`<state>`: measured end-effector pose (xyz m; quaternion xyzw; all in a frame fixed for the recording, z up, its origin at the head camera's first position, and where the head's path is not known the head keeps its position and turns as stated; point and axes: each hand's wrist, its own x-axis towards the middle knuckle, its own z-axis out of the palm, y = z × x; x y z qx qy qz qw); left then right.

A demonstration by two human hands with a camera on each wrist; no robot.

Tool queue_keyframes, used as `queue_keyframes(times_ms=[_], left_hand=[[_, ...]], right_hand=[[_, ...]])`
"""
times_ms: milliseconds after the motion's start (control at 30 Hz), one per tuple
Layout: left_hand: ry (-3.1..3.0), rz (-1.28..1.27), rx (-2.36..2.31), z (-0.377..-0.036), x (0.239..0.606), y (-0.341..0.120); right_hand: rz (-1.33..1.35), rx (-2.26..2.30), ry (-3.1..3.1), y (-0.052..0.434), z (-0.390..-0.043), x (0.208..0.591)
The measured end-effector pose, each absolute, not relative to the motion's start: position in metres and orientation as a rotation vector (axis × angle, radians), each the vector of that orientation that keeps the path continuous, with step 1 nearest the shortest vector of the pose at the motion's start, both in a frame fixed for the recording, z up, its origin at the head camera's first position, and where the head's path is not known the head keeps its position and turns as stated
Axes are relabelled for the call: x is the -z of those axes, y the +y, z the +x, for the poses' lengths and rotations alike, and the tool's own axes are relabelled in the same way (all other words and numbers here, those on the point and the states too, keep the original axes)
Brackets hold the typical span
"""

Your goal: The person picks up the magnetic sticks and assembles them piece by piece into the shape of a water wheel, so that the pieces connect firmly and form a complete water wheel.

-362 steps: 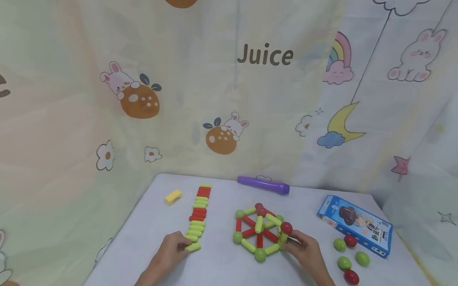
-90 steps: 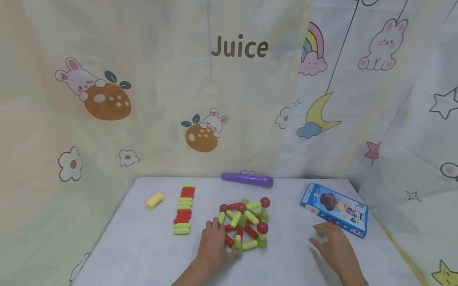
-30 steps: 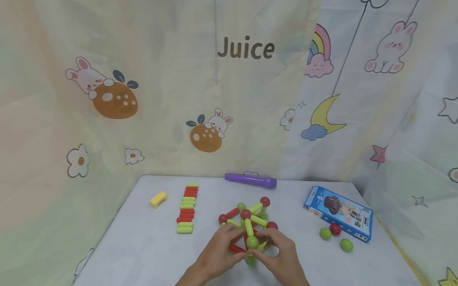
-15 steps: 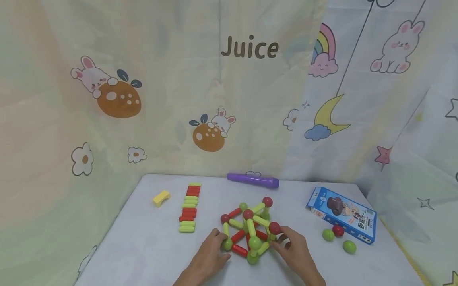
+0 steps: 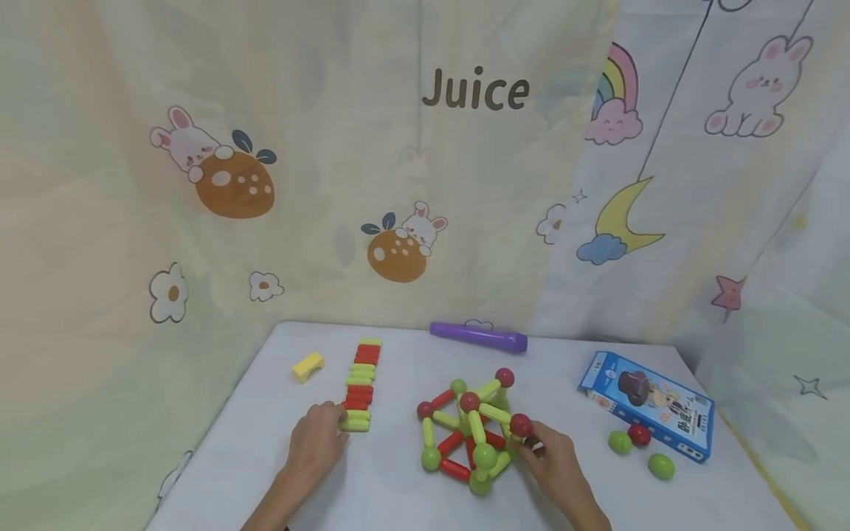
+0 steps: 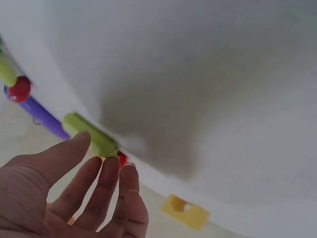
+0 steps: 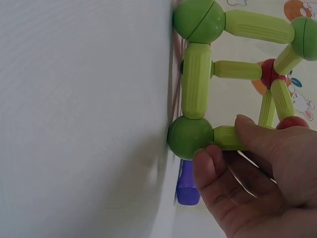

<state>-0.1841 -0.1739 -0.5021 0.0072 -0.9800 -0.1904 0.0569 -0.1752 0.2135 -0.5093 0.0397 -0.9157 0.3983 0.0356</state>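
Observation:
A frame of magnetic sticks and balls stands mid-table, with red and green balls joined by red and yellow-green sticks. My right hand is at its right side. In the right wrist view its thumb and fingers pinch an upright yellow-green stick just above a green ball. My left hand is at the near end of a row of loose sticks. Its fingertips are right at a yellow-green stick in the left wrist view, the fingers loosely bent and not closed round it.
A yellow arched block lies left of the row. A purple microphone-shaped toy lies at the back edge. On the right are a blue box, two loose green balls and a red ball.
My left hand has left the frame and moved left to the stick row. My right hand stays at the frame. Over twelve seconds, the frame gained upper balls and sticks; fewer loose ones lie around.

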Motion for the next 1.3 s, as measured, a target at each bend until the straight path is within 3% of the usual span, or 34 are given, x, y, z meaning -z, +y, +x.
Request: queue_keyframes(times_ms=[533, 867, 1300], left_hand=[[-2.983, -0.023, 0.715, -0.179, 0.51, -0.168], [-2.727, -0.311, 1.274, -0.159, 0.463, -0.102], [-2.593, -0.351, 1.313, -0.167, 0.466, -0.059]], right_hand=[[0.115, -1.23, -2.81, 0.219, -0.177, 0.512], [0.06, -1.224, -2.829, 0.224, -0.175, 0.513], [0.041, -1.292, -2.833, 0.226, -0.171, 0.518]])
